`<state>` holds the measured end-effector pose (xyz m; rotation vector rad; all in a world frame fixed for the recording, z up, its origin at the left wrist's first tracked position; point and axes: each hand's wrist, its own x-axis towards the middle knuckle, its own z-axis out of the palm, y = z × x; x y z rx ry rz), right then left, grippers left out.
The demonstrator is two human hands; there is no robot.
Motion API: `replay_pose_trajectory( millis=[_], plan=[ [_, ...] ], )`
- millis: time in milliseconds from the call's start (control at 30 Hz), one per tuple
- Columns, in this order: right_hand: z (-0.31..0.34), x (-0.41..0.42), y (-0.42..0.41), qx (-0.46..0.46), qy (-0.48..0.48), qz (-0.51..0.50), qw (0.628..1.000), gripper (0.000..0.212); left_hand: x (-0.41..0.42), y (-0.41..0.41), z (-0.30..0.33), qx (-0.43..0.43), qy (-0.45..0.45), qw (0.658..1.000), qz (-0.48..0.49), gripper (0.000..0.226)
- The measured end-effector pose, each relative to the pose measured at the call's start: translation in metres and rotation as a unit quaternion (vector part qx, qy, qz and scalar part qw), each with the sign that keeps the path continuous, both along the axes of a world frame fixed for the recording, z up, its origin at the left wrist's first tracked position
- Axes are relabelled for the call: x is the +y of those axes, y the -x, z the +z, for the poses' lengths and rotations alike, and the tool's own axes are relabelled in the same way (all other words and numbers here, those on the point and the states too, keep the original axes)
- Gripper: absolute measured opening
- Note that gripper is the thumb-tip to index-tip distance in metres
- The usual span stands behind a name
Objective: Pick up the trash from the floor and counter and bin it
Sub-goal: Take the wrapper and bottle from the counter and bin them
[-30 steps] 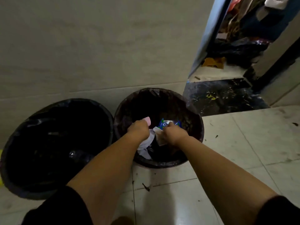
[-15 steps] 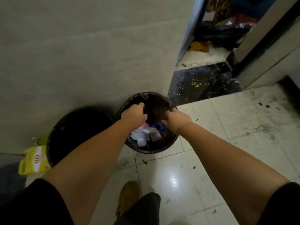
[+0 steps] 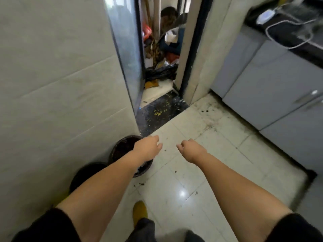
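Observation:
Two round bins lined with black bags stand against the left wall. The nearer-to-door bin (image 3: 122, 147) is partly covered by my left forearm, and the second bin (image 3: 85, 173) sits lower left, mostly hidden by the same arm. My left hand (image 3: 148, 147) hovers above the first bin's right rim, fingers loosely curled, holding nothing. My right hand (image 3: 190, 149) hangs over the pale floor tiles to the right of the bin, fingers also loosely curled and empty. The bin's contents are not visible.
Small dark crumbs (image 3: 175, 171) and dirt (image 3: 208, 110) speckle the white floor tiles. A dark threshold (image 3: 159, 114) leads through an open doorway into a cluttered room (image 3: 162, 70). Grey cabinets (image 3: 272, 95) under a dark counter (image 3: 297, 37) with a white cable line the right side. My yellow shoe (image 3: 139, 211) is below.
Both hands let go of the paper and wrappers into the bin, then lifted out and away. My head rose, so the bins look smaller and the doorway and cabinets came into view.

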<state>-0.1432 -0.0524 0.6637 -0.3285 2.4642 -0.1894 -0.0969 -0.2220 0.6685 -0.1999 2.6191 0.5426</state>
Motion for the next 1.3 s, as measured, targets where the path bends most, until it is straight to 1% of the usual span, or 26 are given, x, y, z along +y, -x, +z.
replay_pose_trajectory(
  millis=[100, 200, 300, 400, 567, 767, 900, 1133, 1233, 1300],
  plan=[
    [0.027, 0.05, -0.009, 0.0, 0.006, -0.09, 0.996, 0.045, 0.044, 0.013, 0.021, 0.003, 0.007, 0.996, -0.091, 0.038],
    [0.045, 0.107, -0.032, 0.008, 0.001, -0.185, 0.983, 0.046, 0.095, 0.027, 0.037, -0.001, 0.024, 0.981, -0.195, 0.037],
    [0.061, 0.171, -0.071, 0.011, -0.011, -0.28, 0.96, 0.047, 0.161, 0.035, 0.053, 0.006, 0.032, 0.957, -0.289, 0.036],
    [0.069, 0.241, -0.119, 0.012, -0.019, -0.369, 0.929, 0.047, 0.238, 0.028, 0.064, 0.021, 0.036, 0.926, -0.376, 0.036],
    [0.08, 0.353, -0.21, 0.021, -0.04, -0.475, 0.879, 0.047, 0.366, -0.021, 0.077, 0.049, 0.027, 0.876, -0.48, 0.036],
    [0.107, 0.471, -0.314, 0.045, -0.046, -0.572, 0.818, 0.047, 0.521, -0.101, 0.087, 0.05, 0.0, 0.817, -0.574, 0.037],
    [0.124, 0.529, -0.387, 0.072, -0.065, -0.625, 0.775, 0.044, 0.613, -0.159, 0.098, 0.051, -0.019, 0.763, -0.644, 0.037],
    [0.143, 0.6, -0.479, 0.1, -0.116, -0.691, 0.706, 0.041, 0.733, -0.227, 0.106, 0.092, -0.031, 0.661, -0.745, 0.034],
    [0.157, 0.641, -0.511, 0.119, -0.141, -0.718, 0.671, 0.039, 0.784, -0.247, 0.104, 0.098, -0.043, 0.63, -0.769, 0.035],
    [0.166, 0.671, -0.53, 0.13, -0.167, -0.735, 0.644, 0.039, 0.816, -0.259, 0.099, 0.094, -0.038, 0.614, -0.783, 0.044]
  ],
)
